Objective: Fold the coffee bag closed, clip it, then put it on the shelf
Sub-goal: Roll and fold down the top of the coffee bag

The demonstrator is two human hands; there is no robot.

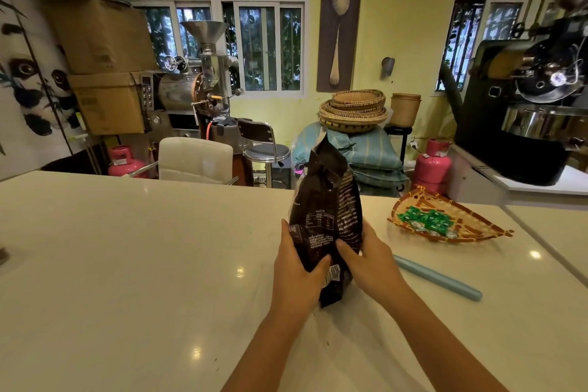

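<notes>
A tall dark brown coffee bag [324, 200] with white print stands upright on the cream counter [127, 248], its top open and unfolded. My left hand [297, 270] grips its lower left side, thumb across the front. My right hand [370, 261] holds its lower right side, fingers wrapped onto the front. A long light-blue bar clip [439, 278] lies flat on the counter just right of my right hand, untouched. No shelf can be made out in this view.
A woven boat-shaped basket [477, 223] of green wrapped sweets sits at the right on the counter. Behind the counter stand a white chair [194, 157], a metal stool [267, 149], two coffee roasters [191, 86] [525, 99] and pink gas cylinders [434, 165].
</notes>
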